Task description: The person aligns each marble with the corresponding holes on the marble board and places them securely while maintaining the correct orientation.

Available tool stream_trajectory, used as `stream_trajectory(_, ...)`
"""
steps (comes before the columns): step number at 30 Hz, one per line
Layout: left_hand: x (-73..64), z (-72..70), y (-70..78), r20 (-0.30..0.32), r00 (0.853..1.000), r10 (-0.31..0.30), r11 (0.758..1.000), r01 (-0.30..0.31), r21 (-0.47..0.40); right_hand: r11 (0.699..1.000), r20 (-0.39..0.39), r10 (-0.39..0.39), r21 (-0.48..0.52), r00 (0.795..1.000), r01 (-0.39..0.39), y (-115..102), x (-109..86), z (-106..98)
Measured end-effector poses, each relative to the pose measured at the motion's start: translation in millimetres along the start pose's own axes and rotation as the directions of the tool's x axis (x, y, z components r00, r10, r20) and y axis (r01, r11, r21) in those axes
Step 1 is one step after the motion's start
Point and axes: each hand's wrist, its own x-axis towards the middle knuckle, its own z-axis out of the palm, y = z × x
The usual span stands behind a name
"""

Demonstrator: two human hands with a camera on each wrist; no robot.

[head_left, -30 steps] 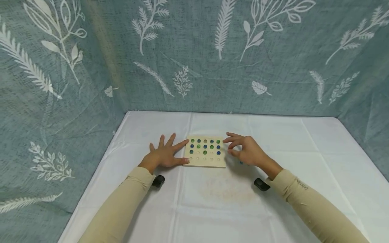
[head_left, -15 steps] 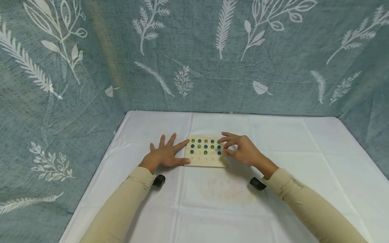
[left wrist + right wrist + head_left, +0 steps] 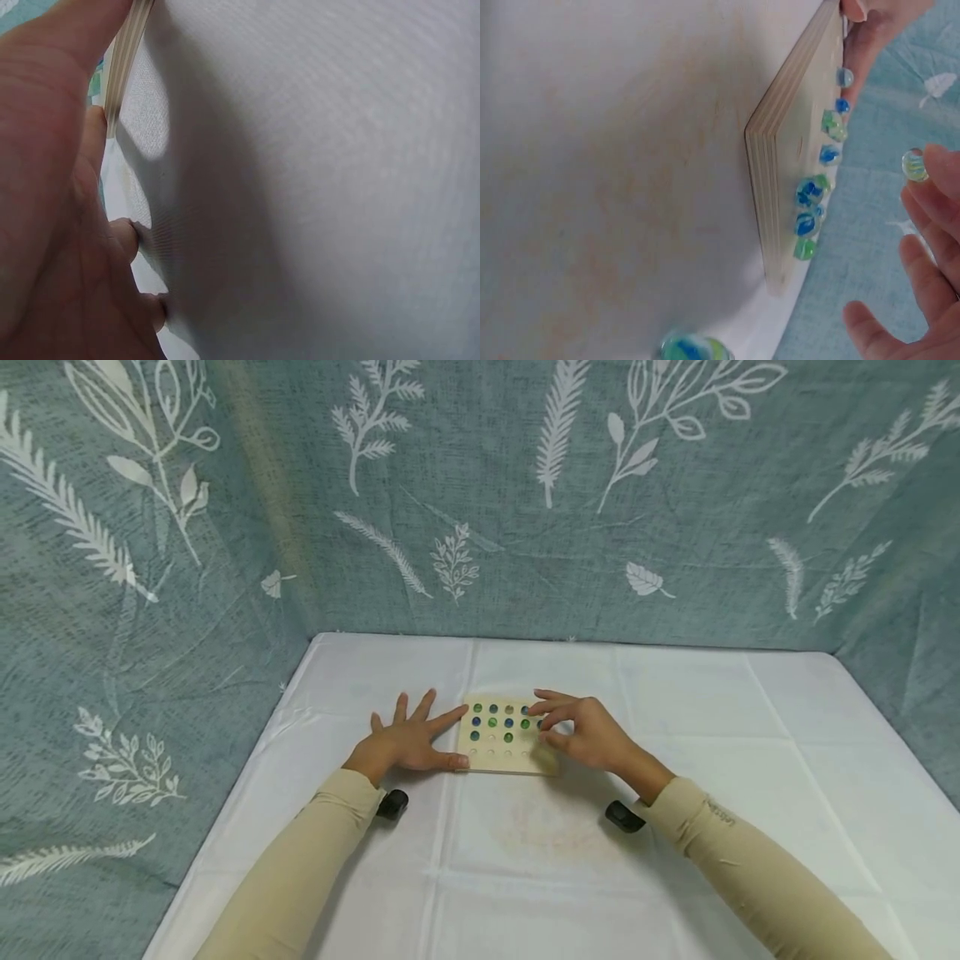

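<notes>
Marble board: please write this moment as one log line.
left hand: touches board | right hand: pinches marble | board: partly filled

Teal fabric (image 3: 480,460) with white leaf prints (image 3: 642,578) hangs behind and left of a white-clothed table (image 3: 540,902).

Board (image 3: 498,763) — partly behind right hand (image 3: 591,732); loose marbles (image 3: 694,349) — cut off, right-wrist view's bottom.

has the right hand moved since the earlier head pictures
Yes: in the head view, the right hand has moved left relative to the board, from beside its right edge to over its right side.
</notes>
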Motion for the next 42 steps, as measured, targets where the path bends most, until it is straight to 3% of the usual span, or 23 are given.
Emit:
stream_trajectory(17,-3.4,-1.1,3.6,0.001,1.0,-0.016,1.0,0.016,0.003,0.999,0.03,0.031,0.022,0.999,-0.032,-12.8,11.6,13.3)
stream_trajectory(42,-3.5,-1.4,0.0,0.01,1.0,-0.024,1.0,0.024,0.003,0.999,0.092,0.004,0.036,0.996,-0.007,-25.5,34.1,39.5)
